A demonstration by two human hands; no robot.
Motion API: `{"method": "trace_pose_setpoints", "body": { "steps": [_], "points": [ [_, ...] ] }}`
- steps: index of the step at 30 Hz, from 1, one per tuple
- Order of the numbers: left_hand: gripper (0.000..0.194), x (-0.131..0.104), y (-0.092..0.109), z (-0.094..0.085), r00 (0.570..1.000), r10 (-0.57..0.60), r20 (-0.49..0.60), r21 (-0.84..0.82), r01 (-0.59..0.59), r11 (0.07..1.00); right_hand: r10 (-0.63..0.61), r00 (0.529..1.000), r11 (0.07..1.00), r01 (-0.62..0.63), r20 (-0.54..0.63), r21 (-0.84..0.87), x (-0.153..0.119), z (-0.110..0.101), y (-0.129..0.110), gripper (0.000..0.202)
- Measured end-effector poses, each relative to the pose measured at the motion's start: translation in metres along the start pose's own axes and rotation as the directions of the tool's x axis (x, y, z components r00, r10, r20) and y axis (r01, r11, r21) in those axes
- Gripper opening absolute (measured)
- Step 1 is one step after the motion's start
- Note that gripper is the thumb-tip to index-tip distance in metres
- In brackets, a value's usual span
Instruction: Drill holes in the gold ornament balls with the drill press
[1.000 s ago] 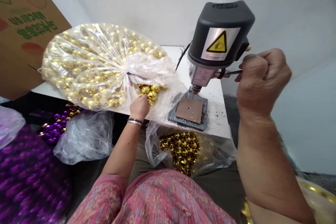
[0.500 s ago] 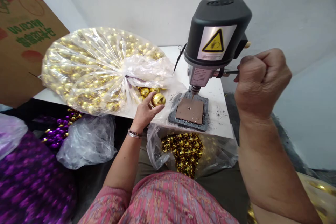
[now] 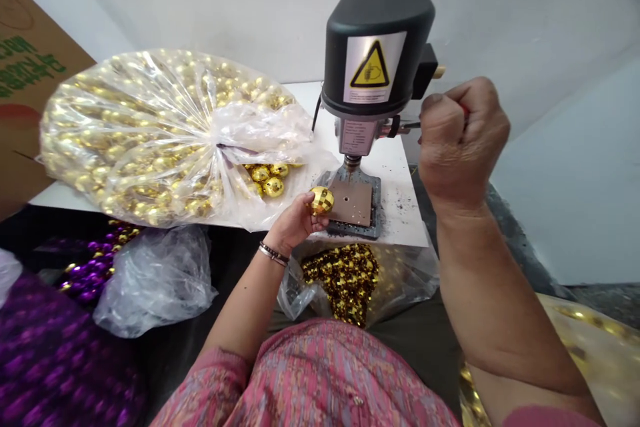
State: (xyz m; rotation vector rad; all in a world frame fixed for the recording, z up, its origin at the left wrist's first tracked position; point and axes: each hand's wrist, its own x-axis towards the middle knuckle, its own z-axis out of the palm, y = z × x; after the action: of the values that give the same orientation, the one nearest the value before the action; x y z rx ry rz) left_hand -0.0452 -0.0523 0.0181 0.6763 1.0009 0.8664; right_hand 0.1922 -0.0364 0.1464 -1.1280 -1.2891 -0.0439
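A shiny gold ball [image 3: 321,201] is held in the fingers of my left hand [image 3: 296,221], at the left edge of the drill press base [image 3: 376,213]. On that base lies a brown plate [image 3: 357,203] with a small hole, below the drill bit. My right hand [image 3: 463,137] is closed around the lever on the right side of the black drill press [image 3: 377,47]. To the left, a clear plastic bag [image 3: 135,140] full of gold balls has an opening where several loose gold balls [image 3: 273,187] show.
An open bag of gold pieces [image 3: 345,280] hangs below the white table's [image 3: 400,230] front edge. Purple balls [image 3: 93,277], a crumpled clear bag [image 3: 155,280] and a large purple bag [image 3: 65,353] are at lower left. A cardboard box [image 3: 30,73] stands far left.
My left hand has carried the gold ball rightward from the bag opening to the drill base. My right hand stays on the lever. The whole view has shifted slightly.
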Motion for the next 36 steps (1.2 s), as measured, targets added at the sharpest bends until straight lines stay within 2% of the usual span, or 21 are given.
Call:
{"method": "trace_pose_setpoints", "body": {
  "steps": [5,8,11,13,16,20,25,29,36],
  "points": [
    [0.036,0.005,0.008,0.005,1.000,-0.008,-0.018,0.019,0.008,1.000,0.010,0.999,1.000,-0.009,0.048,-0.023,0.011,-0.002,-0.010,0.033],
    [0.051,0.008,0.016,0.014,0.998,0.034,-0.046,0.062,-0.031,0.998,0.098,0.992,0.991,-0.090,0.078,-0.096,0.032,0.000,-0.018,0.039],
    [0.062,0.014,0.022,0.023,0.990,0.083,-0.115,0.173,-0.062,0.983,0.203,0.972,0.972,-0.185,0.121,-0.147,0.056,0.005,-0.022,0.041],
    [0.059,0.020,0.023,0.027,0.984,0.134,-0.117,0.286,-0.096,0.953,0.255,0.956,0.963,-0.238,0.142,-0.128,0.070,0.010,-0.020,0.039],
    [0.044,0.027,0.021,0.027,0.978,0.203,-0.048,0.424,-0.164,0.891,0.309,0.942,0.951,-0.301,0.132,-0.076,0.082,0.020,-0.012,0.038],
    [0.042,0.034,0.017,0.027,0.973,0.230,-0.020,0.529,-0.185,0.828,0.304,0.945,0.953,-0.303,0.122,-0.028,0.086,0.027,-0.003,0.038],
    [0.039,0.039,0.017,0.032,0.974,0.224,-0.015,0.613,-0.168,0.772,0.294,0.948,0.955,-0.297,0.121,0.001,0.085,0.028,-0.004,0.040],
    [0.046,0.041,0.017,0.036,0.966,0.256,-0.024,0.692,-0.169,0.702,0.277,0.951,0.960,-0.281,0.137,0.013,0.084,0.027,-0.004,0.040],
    [0.064,0.050,0.012,0.044,0.924,0.376,0.068,0.848,-0.252,0.467,0.295,0.943,0.954,-0.301,0.155,0.012,0.086,0.028,-0.006,0.042]
  ]
}}
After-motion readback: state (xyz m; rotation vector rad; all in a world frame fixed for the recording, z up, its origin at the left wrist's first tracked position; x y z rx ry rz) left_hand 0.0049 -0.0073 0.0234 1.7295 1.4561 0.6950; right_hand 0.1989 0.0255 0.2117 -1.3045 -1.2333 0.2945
